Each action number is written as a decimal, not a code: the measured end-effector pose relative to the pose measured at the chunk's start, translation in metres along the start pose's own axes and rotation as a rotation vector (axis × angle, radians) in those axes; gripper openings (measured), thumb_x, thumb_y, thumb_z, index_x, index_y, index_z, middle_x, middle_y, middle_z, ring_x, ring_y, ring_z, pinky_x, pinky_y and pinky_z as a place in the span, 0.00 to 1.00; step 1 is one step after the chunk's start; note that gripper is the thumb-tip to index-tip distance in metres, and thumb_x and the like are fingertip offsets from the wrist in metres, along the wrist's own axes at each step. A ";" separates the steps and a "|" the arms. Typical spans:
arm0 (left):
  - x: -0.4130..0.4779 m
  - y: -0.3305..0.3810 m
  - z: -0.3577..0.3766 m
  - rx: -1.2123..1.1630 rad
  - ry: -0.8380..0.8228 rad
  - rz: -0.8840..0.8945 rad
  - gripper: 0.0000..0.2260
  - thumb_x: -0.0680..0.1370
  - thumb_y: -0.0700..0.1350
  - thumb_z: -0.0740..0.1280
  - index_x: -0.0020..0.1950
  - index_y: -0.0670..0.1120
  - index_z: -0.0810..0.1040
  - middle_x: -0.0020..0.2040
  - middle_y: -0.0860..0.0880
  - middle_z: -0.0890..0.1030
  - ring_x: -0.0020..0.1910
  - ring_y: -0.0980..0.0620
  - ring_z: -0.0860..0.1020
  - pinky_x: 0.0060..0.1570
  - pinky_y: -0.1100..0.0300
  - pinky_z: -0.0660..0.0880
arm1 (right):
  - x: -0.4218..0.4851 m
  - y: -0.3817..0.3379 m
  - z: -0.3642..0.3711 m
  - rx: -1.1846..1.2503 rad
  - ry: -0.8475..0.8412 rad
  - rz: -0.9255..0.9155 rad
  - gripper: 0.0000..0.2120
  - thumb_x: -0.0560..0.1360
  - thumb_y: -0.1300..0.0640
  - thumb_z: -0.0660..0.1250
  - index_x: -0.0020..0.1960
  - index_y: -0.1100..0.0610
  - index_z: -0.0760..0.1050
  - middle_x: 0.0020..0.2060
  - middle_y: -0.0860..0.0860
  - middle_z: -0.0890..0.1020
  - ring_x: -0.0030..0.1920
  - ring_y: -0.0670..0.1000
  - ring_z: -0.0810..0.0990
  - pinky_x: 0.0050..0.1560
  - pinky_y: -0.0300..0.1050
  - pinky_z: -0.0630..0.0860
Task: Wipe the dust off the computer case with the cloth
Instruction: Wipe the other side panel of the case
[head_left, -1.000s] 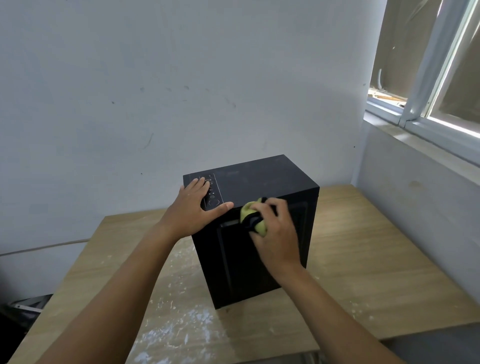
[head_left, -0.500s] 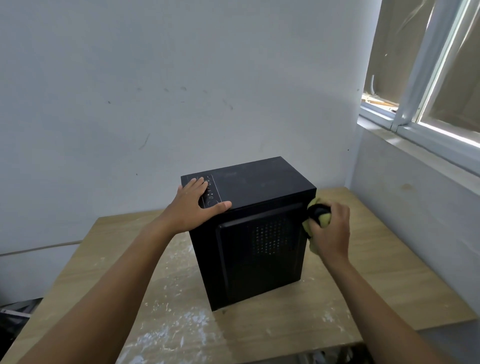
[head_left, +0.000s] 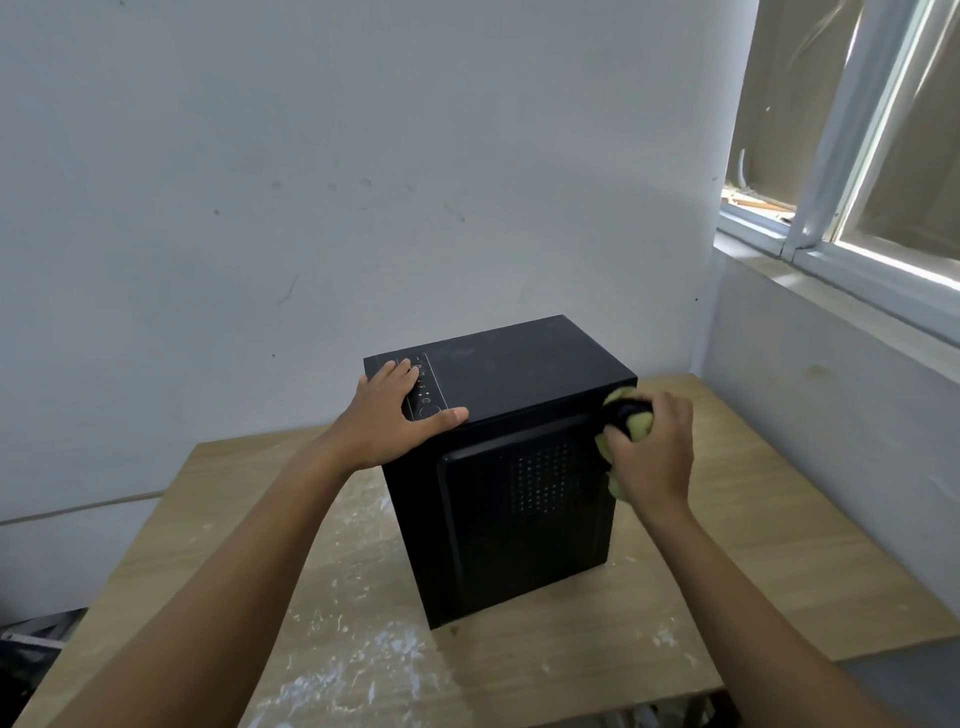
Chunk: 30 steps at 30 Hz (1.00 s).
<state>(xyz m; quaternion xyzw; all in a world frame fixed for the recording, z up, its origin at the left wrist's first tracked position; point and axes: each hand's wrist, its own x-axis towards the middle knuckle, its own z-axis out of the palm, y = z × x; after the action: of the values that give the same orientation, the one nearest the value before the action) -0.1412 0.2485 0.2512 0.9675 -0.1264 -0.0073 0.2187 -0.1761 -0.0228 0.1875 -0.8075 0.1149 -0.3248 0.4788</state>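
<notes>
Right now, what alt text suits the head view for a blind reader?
A right hand holds a bunched yellow-green cloth against the upper right edge of a black computer case, while the left hand lies flat on its top. The case stands on a speckled wooden table near a window.

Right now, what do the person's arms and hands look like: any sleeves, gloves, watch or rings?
The left hand and right hand are bare, no gloves. The left forearm and right forearm are bare too; no sleeve shows up to the frame edge. No watch or band at either wrist, and no ring on the fingers that show.
</notes>
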 end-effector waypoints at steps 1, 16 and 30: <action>0.001 0.001 -0.002 0.001 -0.004 0.002 0.57 0.62 0.80 0.56 0.80 0.44 0.54 0.81 0.50 0.52 0.79 0.52 0.46 0.76 0.49 0.40 | 0.007 -0.010 -0.003 0.031 0.019 -0.029 0.17 0.68 0.66 0.72 0.54 0.54 0.74 0.55 0.51 0.71 0.45 0.40 0.68 0.46 0.29 0.63; 0.055 -0.019 -0.021 -0.083 0.096 -0.036 0.19 0.73 0.64 0.69 0.44 0.48 0.75 0.43 0.51 0.78 0.42 0.56 0.75 0.39 0.61 0.69 | 0.015 -0.024 -0.024 0.054 -0.194 0.260 0.39 0.69 0.47 0.75 0.74 0.56 0.63 0.68 0.53 0.70 0.67 0.53 0.69 0.63 0.45 0.67; 0.078 -0.030 -0.012 -0.271 0.186 -0.092 0.17 0.76 0.59 0.69 0.54 0.47 0.81 0.51 0.52 0.81 0.53 0.51 0.77 0.50 0.59 0.68 | 0.011 -0.037 0.000 0.077 -0.243 0.325 0.46 0.62 0.27 0.68 0.71 0.51 0.64 0.65 0.49 0.71 0.65 0.51 0.70 0.65 0.51 0.70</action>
<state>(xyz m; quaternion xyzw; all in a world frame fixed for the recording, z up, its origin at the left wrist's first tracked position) -0.0577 0.2603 0.2530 0.9305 -0.0589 0.0553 0.3572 -0.1722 -0.0092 0.2241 -0.7926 0.1725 -0.1477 0.5658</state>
